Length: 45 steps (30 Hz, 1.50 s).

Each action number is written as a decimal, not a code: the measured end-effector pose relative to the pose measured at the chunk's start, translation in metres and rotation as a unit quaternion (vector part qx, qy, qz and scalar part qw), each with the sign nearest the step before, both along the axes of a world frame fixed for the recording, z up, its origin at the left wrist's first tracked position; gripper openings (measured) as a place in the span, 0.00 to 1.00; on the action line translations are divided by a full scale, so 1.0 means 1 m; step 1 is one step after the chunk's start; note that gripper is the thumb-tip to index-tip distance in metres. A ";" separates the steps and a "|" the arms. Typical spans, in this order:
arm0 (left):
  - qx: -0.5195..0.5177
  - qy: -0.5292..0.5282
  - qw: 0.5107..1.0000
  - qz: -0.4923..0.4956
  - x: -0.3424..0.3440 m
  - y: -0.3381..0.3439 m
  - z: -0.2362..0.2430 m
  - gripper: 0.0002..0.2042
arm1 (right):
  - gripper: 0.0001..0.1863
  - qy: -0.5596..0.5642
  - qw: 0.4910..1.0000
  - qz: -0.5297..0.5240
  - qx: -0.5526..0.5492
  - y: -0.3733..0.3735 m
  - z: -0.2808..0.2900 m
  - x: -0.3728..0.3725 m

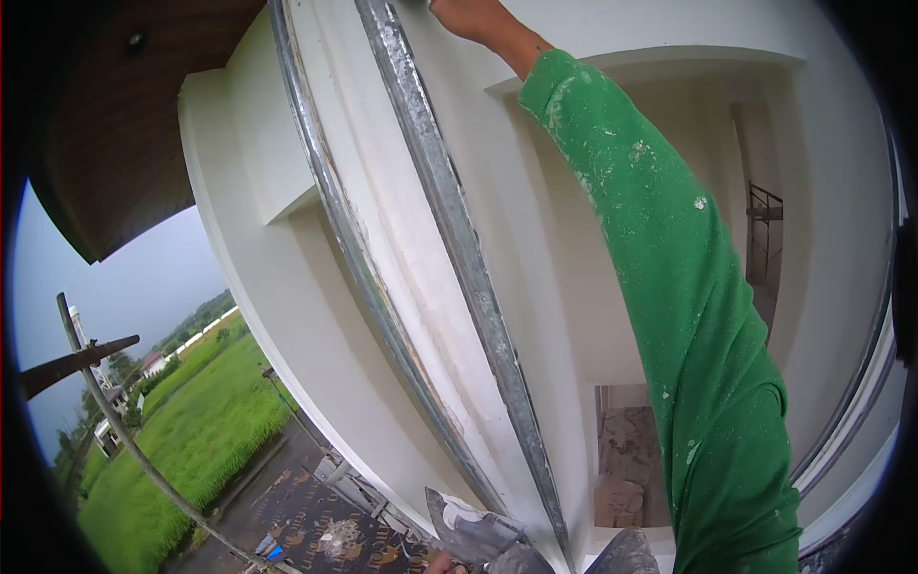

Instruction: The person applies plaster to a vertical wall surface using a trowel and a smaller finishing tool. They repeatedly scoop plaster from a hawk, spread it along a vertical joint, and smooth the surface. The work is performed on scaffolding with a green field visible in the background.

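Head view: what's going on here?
A person in a green sleeve has the right hand raised by the wall, cut off at the top edge, so its grip and contact can't be told. At the lower edge, fingers of the left hand show beside a white-smeared metal blade; the grip is unclear. Two metal strips flank a white band.
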<state>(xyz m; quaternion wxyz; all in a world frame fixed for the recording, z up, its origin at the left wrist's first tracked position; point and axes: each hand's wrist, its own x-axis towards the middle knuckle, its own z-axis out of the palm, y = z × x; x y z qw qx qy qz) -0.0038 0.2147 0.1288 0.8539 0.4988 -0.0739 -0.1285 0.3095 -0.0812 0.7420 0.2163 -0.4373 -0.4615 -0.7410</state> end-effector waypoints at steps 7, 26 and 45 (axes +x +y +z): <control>-0.026 0.023 0.999 0.013 -0.009 0.013 -0.006 0.28 | 0.26 0.137 0.990 0.028 -0.026 0.002 -0.179 -0.035; -0.006 -0.013 1.000 -0.008 -0.009 -0.007 -0.026 0.28 | 0.34 0.436 0.899 0.031 -0.040 -0.007 -0.554 -0.087; -0.219 0.100 0.945 -0.222 0.034 -0.069 -0.084 0.24 | 0.43 0.696 0.688 0.173 -0.115 -0.061 -0.610 -0.297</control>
